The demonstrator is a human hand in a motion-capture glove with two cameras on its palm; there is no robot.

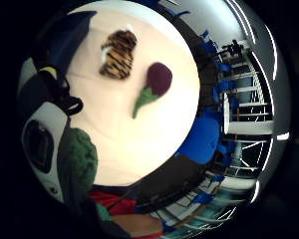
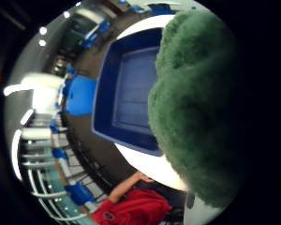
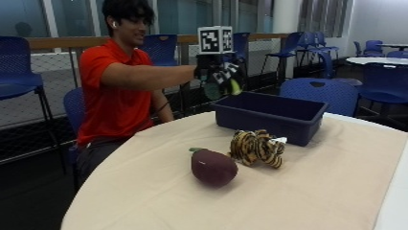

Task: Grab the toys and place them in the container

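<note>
A green plush toy (image 2: 196,108) is sitting in the gloved right hand (image 3: 220,76), whose fingers are curling round it, raised in the air just above the near-left corner of the dark blue container (image 3: 271,115). The container is standing at the far side of the round table (image 3: 159,191). Nearer, a striped tiger toy (image 3: 257,147) is lying just in front of the container, and a purple eggplant toy (image 3: 213,166) is resting to its left, close beside it.
</note>
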